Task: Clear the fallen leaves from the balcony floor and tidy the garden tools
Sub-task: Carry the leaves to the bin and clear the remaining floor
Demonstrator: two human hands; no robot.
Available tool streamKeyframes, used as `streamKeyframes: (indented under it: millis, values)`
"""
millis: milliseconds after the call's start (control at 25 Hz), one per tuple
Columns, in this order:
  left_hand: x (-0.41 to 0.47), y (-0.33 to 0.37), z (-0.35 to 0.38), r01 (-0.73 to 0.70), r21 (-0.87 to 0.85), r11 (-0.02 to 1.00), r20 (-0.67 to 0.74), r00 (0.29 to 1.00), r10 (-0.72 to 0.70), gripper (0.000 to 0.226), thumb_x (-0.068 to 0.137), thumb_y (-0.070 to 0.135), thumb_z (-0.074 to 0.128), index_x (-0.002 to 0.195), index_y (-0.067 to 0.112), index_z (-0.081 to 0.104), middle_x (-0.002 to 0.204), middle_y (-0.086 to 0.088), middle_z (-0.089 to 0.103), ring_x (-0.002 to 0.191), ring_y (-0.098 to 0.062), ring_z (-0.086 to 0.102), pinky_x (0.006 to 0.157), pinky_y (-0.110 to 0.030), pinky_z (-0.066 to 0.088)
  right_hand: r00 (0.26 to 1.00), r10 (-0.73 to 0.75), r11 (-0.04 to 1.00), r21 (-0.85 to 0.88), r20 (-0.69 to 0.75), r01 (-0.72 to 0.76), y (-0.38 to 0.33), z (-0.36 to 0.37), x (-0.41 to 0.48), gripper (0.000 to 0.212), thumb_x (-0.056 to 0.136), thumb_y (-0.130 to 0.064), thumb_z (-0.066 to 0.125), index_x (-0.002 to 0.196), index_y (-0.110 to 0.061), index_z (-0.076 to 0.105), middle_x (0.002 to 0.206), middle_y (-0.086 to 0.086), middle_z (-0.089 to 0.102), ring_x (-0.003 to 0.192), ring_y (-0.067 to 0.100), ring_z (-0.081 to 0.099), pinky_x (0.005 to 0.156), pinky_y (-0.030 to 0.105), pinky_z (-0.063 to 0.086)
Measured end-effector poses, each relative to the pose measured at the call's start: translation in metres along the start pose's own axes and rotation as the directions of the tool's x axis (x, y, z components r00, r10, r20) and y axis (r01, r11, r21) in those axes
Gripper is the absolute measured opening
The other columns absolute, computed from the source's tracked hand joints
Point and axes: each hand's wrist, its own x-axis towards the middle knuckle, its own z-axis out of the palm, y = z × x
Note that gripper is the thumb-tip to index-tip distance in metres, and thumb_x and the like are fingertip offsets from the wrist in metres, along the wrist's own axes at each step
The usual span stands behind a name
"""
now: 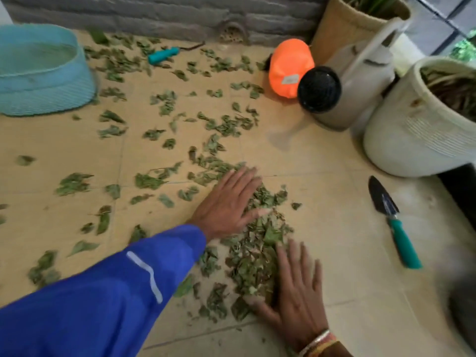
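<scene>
At the far left stands a blue basin (pixel 43 73), well apart from the work. If the leaves are meant to go there, any handful has a long way to shed bits. Loose leaves (pixel 159 104) lie scattered over the floor tiles (pixel 322 202) from the basin to the middle, many beyond reach of either hand. A sweep that gathers only the near ones would leave the rest by the wall. Near that wall lies a small teal-handled tool (pixel 163 54) among the leaves, easy to overlook or to rake up with them.

The left hand (pixel 229 202), in a blue sleeve (pixel 103 292), lies flat with straight fingers on the upper edge of the leaf pile (pixel 255 256), grasping nothing. The right hand (pixel 296 287) is also flat and spread, against the pile's lower right side, and holds nothing. The leaves look dry and light, so a fast squeeze could crumble them or push them out between the palms.

Further right an orange container (pixel 289 68) and a watering can (pixel 347 106) stand close by a white pot (pixel 417 130), and a wide elbow might knock them over. The trowel (pixel 394 222) lies on the tiles with its blade bare, to the right of the pile, where a careless sweep could meet its point
</scene>
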Motion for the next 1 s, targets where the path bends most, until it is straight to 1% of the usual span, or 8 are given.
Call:
streamKeyframes:
  millis: [120, 240, 360, 440, 560, 720, 840, 1000]
  values:
    - [0.02, -0.02, 0.012, 0.077, 0.008, 0.997, 0.006, 0.997, -0.077, 0.076, 0.1, 0.066, 0.012, 0.158, 0.018, 0.014, 0.167, -0.004, 0.003, 0.154, -0.022, -0.005, 0.125, -0.046, 0.005, 0.996, -0.087, 0.996, 0.024, -0.015, 0.087, -0.014, 0.015, 0.025, 0.099, 0.083, -0.086, 0.029, 0.158, -0.027, 0.005, 0.166, 0.003, -0.004, 0.152, 0.033, -0.001, 0.114, 0.064, 0.012]
    - [0.02, -0.029, 0.025, 0.122, -0.104, 0.987, 0.037, 0.992, -0.119, 0.063, 0.105, 0.055, 0.021, 0.158, 0.021, 0.019, 0.167, -0.002, 0.01, 0.154, -0.019, 0.003, 0.125, -0.043, 0.007, 0.986, -0.139, 0.984, 0.099, -0.097, 0.148, -0.023, 0.006, 0.082, 0.086, 0.09, -0.076, 0.031, 0.158, -0.028, 0.008, 0.166, 0.003, -0.004, 0.152, 0.03, -0.008, 0.117, 0.064, 0.012]
    - [0.002, -0.024, 0.026, 0.135, -0.294, 0.946, -0.147, 0.972, -0.184, 0.054, 0.106, 0.044, 0.024, 0.152, 0.019, 0.035, 0.16, -0.003, 0.032, 0.149, -0.02, 0.025, 0.122, -0.043, 0.021, 0.963, -0.176, 0.966, 0.154, -0.204, 0.209, -0.011, -0.011, 0.117, 0.072, 0.093, -0.07, 0.034, 0.154, -0.034, 0.021, 0.166, -0.002, 0.004, 0.153, 0.024, -0.003, 0.119, 0.062, 0.006]
    - [-0.007, -0.025, 0.024, 0.15, -0.329, 0.932, -0.263, 0.934, -0.243, 0.055, 0.106, 0.047, 0.025, 0.149, 0.017, 0.04, 0.155, -0.004, 0.04, 0.144, -0.021, 0.034, 0.119, -0.043, 0.026, 0.965, -0.091, 0.969, 0.201, -0.247, 0.143, 0.003, -0.018, 0.13, 0.073, 0.092, -0.073, 0.026, 0.154, -0.034, 0.022, 0.165, -0.003, 0.008, 0.153, 0.021, 0.002, 0.12, 0.059, 0.003]
    - [-0.01, -0.021, 0.024, 0.194, -0.37, 0.908, -0.216, 0.933, -0.287, 0.066, 0.102, 0.061, 0.018, 0.151, 0.02, 0.036, 0.158, -0.004, 0.035, 0.148, -0.022, 0.027, 0.121, -0.043, 0.023, 0.981, -0.011, 0.952, 0.298, -0.192, 0.069, 0.016, -0.018, 0.148, 0.077, 0.09, -0.077, 0.018, 0.153, -0.033, 0.024, 0.164, -0.001, 0.016, 0.151, 0.021, 0.01, 0.121, 0.055, 0.005]
    - [-0.02, 0.016, 0.03, 0.233, -0.426, 0.874, -0.153, 0.934, -0.324, 0.078, 0.097, 0.069, 0.008, 0.155, 0.021, 0.028, 0.162, -0.003, 0.027, 0.15, -0.018, 0.019, 0.123, -0.04, 0.017, 0.976, -0.117, 0.909, 0.376, -0.185, 0.18, 0.006, -0.008, 0.151, 0.069, 0.096, -0.065, 0.02, 0.15, -0.025, 0.034, 0.159, 0.004, 0.029, 0.148, 0.019, 0.023, 0.12, 0.051, 0.018]
    - [-0.018, 0.041, 0.037, 0.268, -0.611, 0.745, -0.181, 0.869, -0.461, 0.076, 0.098, 0.067, 0.011, 0.154, 0.02, 0.031, 0.162, -0.001, 0.028, 0.15, -0.015, 0.02, 0.124, -0.039, 0.018, 0.973, 0.006, 0.713, 0.683, -0.229, 0.157, -0.015, -0.004, 0.145, 0.06, 0.099, -0.049, 0.029, 0.144, -0.015, 0.046, 0.153, 0.006, 0.041, 0.144, 0.015, 0.033, 0.12, 0.041, 0.026]
    - [0.0, 0.066, 0.021, 0.166, -0.958, 0.232, -0.037, 0.734, -0.678, 0.057, 0.104, 0.049, 0.028, 0.149, 0.019, 0.042, 0.155, 0.002, 0.041, 0.141, -0.003, 0.036, 0.12, -0.031, 0.03, 0.966, 0.228, 0.248, 0.967, -0.119, 0.06, -0.053, -0.017, 0.143, 0.042, 0.104, -0.028, 0.038, 0.139, -0.009, 0.054, 0.146, 0.006, 0.052, 0.138, 0.012, 0.043, 0.118, 0.036, 0.032]
